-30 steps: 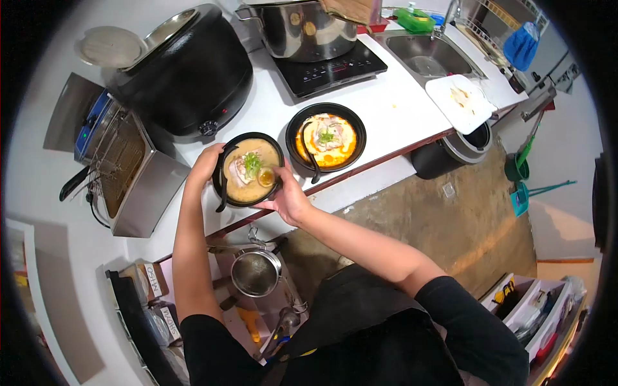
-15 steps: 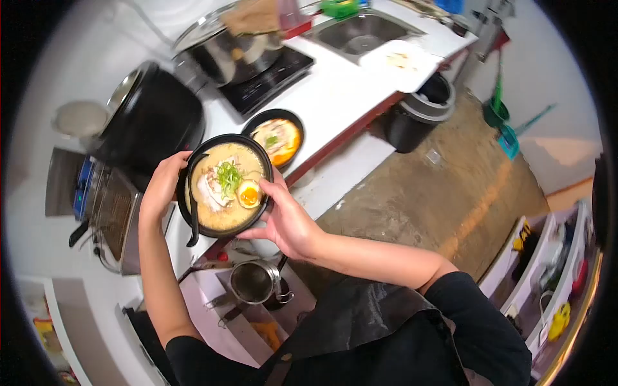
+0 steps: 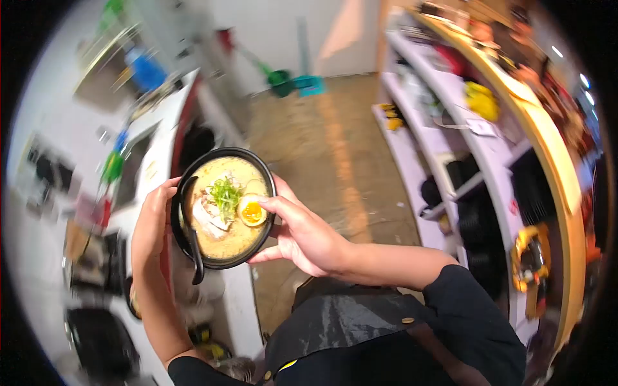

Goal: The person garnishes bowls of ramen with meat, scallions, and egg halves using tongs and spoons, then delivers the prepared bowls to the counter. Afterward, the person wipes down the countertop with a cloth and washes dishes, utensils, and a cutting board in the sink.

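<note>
A black bowl (image 3: 225, 263) of ramen is held level between my two hands, in front of my body. My left hand (image 3: 152, 215) is wrapped round its left side, and most of those fingertips are hidden. My right hand (image 3: 304, 235) grips the right side, thumb over the rim near the egg and fingers beneath. Pale broth (image 3: 241, 239) fills the bowl, topped with a halved egg (image 3: 252, 211), chopped green onion (image 3: 224, 197) and pale sliced meat (image 3: 209, 217). A black spoon (image 3: 196, 255) leans in the left side, its handle hanging over the rim.
On the left runs a white counter (image 3: 168, 138) with a sink (image 3: 136, 164). A large black cooker (image 3: 103, 341) stands at lower left, blurred. Lilac shelves (image 3: 421, 170) topped by a wooden ledge (image 3: 559, 151) line the right. A teal dustpan (image 3: 309, 85) lies by the far wall.
My view has swung right, from the stove and counter toward the floor and shelves. The bowl has turned with me, away from the counter and a second bowl, still in both hands.
</note>
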Tool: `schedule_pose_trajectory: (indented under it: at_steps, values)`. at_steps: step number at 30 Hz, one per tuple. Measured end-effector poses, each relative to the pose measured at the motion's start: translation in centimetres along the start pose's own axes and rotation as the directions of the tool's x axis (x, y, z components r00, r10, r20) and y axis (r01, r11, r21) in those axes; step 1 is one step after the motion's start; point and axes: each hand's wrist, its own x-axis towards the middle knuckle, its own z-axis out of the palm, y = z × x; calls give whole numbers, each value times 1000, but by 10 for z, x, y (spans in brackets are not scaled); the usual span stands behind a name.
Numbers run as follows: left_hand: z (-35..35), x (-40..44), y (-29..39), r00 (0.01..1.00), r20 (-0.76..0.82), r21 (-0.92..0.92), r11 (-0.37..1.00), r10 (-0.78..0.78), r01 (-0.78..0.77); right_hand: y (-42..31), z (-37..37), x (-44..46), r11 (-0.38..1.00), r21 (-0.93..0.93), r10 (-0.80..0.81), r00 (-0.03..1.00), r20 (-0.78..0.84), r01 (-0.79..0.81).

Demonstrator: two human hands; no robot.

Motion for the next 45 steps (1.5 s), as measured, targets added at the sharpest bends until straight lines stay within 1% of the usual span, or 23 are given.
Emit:
schedule_pose_trajectory:
  at_steps: [2, 4, 5, 6, 8, 10, 12, 18, 20, 21, 22, 24, 25, 27, 28, 30, 32, 36, 38, 42, 43, 44, 45]
  values:
    - [72, 20, 52, 984, 172, -89, 995, 57, -42, -44, -29, -38, 991, -45, -130, 986, -105, 126]
    - [139, 31, 101, 948, 309, -39, 997, 72, -63, -87, -57, -83, 967, -88, -252, 948, -193, 239]
    - [170, 52, 110, 898, 415, -120, 987, 148, -107, -107, -67, -104, 952, -108, -304, 924, -230, 287]
    - [201, 57, 132, 876, 458, -54, 988, 153, -145, -127, -77, -123, 927, -128, -375, 883, -283, 353]
    - [267, 77, 169, 754, 599, -106, 959, 271, -261, -164, -100, -164, 888, -147, -458, 810, -366, 436]
    - [337, 74, 218, 665, 696, -137, 960, 269, -245, -198, -112, -204, 834, -199, -540, 685, -489, 515]
    - [404, 85, 257, 616, 756, -72, 963, 223, -260, -233, -140, -241, 801, -196, -572, 625, -532, 566]
    - [592, 74, 362, 322, 881, -214, 898, 347, -385, -324, -196, -345, 680, -397, -683, 336, -649, 616]
    - [649, 69, 386, 138, 902, -340, 869, 410, -359, -349, -207, -371, 626, -462, -701, 193, -687, 628]
    - [680, 70, 402, 164, 922, -268, 884, 351, -383, -362, -217, -385, 608, -487, -721, 179, -669, 627]
    - [705, 67, 414, 88, 932, -295, 876, 352, -382, -375, -237, -404, 595, -474, -734, 199, -650, 648]
    - [750, 56, 440, 35, 925, -332, 849, 378, -412, -398, -258, -429, 571, -517, -750, 150, -644, 637]
    - [770, 52, 453, -17, 931, -337, 842, 364, -421, -409, -263, -434, 555, -535, -713, 32, -701, 637]
    - [809, 49, 474, -100, 928, -365, 820, 360, -441, -431, -275, -447, 543, -559, -667, -82, -741, 627]
    - [828, 46, 481, -107, 919, -387, 820, 379, -422, -442, -282, -455, 539, -568, -641, -135, -756, 621]
    - [861, 43, 493, -165, 890, -452, 774, 425, -444, -458, -306, -474, 548, -615, -674, -135, -726, 567]
    - [865, 33, 508, -178, 913, -408, 808, 367, -425, -470, -328, -490, 551, -625, -691, -117, -713, 553]
    - [925, 39, 516, -212, 894, -445, 836, 395, -320, -497, -357, -503, 590, -520, -495, -232, -837, 618]
    - [969, 46, 512, -128, 906, -422, 848, 403, -321, -503, -384, -523, 615, -498, -510, -173, -842, 612]
    - [964, 45, 513, -23, 916, -361, 799, 400, -482, -511, -402, -537, 616, -495, -502, -179, -846, 613]
    - [962, 45, 508, -34, 887, -424, 783, 460, -455, -509, -399, -538, 624, -493, -516, -154, -842, 606]
    - [974, 52, 504, -211, 775, -559, 491, 596, -668, -506, -399, -540, 587, -526, -549, -174, -817, 616]
    - [983, 58, 500, -384, 603, -576, 48, 699, -816, -494, -386, -531, 555, -676, -667, -226, -710, 484]
